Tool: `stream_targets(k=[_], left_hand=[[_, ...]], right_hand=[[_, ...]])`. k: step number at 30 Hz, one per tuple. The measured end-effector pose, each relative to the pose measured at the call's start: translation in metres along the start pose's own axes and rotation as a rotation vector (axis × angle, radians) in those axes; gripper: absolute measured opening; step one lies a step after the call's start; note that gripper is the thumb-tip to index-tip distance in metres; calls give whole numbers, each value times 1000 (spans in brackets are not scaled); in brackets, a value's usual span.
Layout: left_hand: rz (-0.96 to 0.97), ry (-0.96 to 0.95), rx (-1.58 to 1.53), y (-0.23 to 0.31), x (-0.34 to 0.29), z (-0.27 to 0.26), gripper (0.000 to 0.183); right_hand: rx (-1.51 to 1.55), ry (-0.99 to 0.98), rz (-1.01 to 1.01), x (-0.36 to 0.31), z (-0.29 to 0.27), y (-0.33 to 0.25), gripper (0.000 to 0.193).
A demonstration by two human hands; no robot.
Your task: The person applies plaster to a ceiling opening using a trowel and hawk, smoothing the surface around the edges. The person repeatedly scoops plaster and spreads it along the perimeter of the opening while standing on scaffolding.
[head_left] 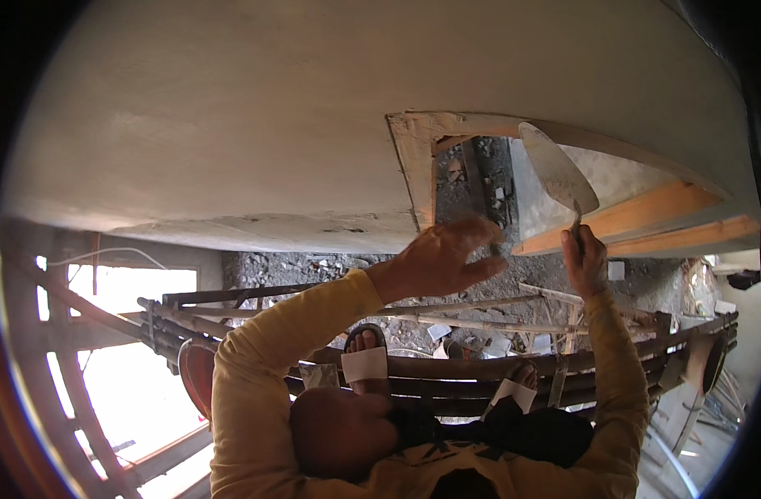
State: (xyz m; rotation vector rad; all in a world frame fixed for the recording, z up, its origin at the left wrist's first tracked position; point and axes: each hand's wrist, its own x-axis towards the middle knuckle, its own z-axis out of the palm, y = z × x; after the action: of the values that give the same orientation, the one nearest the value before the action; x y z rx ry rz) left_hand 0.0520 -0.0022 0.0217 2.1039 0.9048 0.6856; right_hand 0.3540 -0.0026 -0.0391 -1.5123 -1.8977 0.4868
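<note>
My right hand (587,264) is closed round the handle of a trowel (555,166). The trowel's broad, pointed blade is raised in front of the opening's wooden frame (412,154); whether it touches the frame I cannot tell. My left hand (443,262) is held up near the frame's lower left end, its fingers apart and nothing in them, slightly blurred. Both arms wear yellowish sleeves. Smooth, pale plaster covers the wall (231,125) around the frame, with a rough, cracked strip (314,224) along its lower part.
My feet, in sandals (365,363) with white straps, stand on a scaffold of dark poles (447,366). A reddish pan (197,374) sits at the left, another round container (706,362) at the right. Rubble (289,268) lies below. Bright openings (114,399) show at the left.
</note>
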Motion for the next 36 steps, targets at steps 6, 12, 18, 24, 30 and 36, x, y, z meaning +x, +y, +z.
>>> stream_targets(k=[6,12,18,24,30,36], left_hand=[[-40,50,-60,-4,-13,21,44],[-205,68,-237,-17,-28,31,39],[-264,52,-261,-31,-45,36,41],[-451,40,-357,-49,-60,41,41],[-387,86,-359,-63,-73,46,40],[-366,131,-392,-69,-67,51,31]], right_hand=[[33,47,-81,9,24,1,27],[-43,43,-89,23,41,-20,30],[-38,17,-15,19,38,-30,32],[-115,13,-161,32,52,-46,31],[-81,-8,-139,22,46,-52,29],[-231,-94,-218,26,49,-61,29]])
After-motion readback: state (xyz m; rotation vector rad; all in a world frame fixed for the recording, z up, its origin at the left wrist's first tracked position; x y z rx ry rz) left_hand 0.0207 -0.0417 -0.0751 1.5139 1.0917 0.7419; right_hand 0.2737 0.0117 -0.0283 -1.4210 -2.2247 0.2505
